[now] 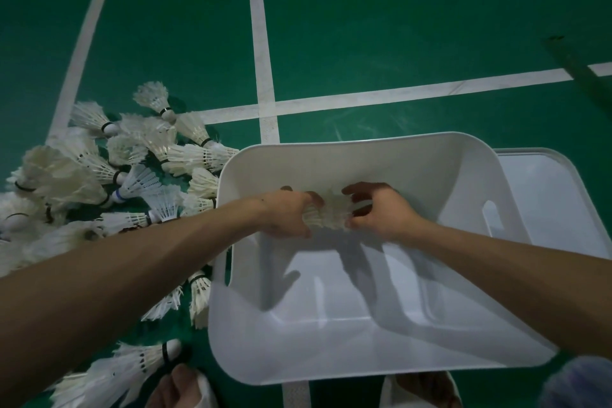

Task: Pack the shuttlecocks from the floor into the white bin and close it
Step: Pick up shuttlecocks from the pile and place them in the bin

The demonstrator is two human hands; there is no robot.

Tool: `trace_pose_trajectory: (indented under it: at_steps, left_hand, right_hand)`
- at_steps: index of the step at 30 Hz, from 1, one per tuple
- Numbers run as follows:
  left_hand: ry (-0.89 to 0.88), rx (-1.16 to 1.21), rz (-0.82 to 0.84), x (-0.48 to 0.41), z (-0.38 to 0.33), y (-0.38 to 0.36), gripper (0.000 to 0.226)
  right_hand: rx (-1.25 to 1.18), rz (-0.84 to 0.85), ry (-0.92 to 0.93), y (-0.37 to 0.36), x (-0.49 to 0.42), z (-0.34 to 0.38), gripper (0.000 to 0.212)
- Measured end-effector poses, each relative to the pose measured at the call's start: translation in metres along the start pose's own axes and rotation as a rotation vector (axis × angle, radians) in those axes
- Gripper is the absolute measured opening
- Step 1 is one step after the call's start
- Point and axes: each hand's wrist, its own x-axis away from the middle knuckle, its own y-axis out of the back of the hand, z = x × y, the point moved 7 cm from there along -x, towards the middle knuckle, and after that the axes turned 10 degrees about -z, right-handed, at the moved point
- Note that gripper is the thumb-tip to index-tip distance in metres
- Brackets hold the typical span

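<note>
Feet (180, 381) in white slippers sit at the bottom edge, closest to me. Two bare forearms (116, 275) reach forward from there, over the bin (298, 358), a white plastic tub with a handle slot in each side wall, standing on the green floor (397, 26).

Above the bin's middle the hands meet. The left hand (284, 214) has its fingers curled round one side of a small bunch (329, 214) of white shuttlecocks. The right hand (381, 212) curls thumb and fingers onto the other side, so both grip the same bunch. It is held in the air inside the bin's mouth, above the bottom. I cannot tell how many are in it.

I judge these to be feather-light and fragile. The skirts would crush or fray under a squeeze, and the rounded heads look like the firm part. A loose cupping round the skirts, or a pinch at the head, seems the safest hold. A gathered handful could shed one over the rim.

Left of the bin, a pile (99, 175) of shuttlecocks lies on the floor, its nearest ones touching the bin's left wall. Most of the work looks to be ahead.

Right of the bin, the lid (546, 195) lies flat on the floor, partly hidden behind the bin's right rim.

Farthest off, white lines (261, 43) cross the floor.
</note>
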Motion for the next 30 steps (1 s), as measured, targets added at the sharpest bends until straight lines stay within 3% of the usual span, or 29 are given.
trace_pose_trajectory:
  at_steps: [4, 9, 13, 20, 30]
  left_hand:
    - [0.009, -0.005, 0.000, -0.002, -0.002, -0.001, 0.070]
    - [0.049, 0.042, -0.002, -0.002, 0.005, 0.002, 0.076]
    - [0.025, -0.001, -0.009, -0.002, 0.001, 0.005, 0.055]
    - [0.020, -0.005, -0.008, -0.001, 0.001, 0.006, 0.049]
    - [0.033, -0.072, -0.066, -0.001, 0.003, 0.011, 0.069]
  right_hand:
    - [0.127, -0.005, 0.048, -0.006, -0.002, 0.007, 0.060]
    - [0.081, 0.018, 0.064, -0.004, 0.000, 0.001, 0.072]
    - [0.100, -0.037, 0.097, 0.001, 0.008, 0.000, 0.073]
    - [0.067, -0.090, 0.078, -0.002, 0.011, 0.005, 0.064]
    - [0.177, -0.078, 0.116, 0.006, 0.009, 0.006, 0.068]
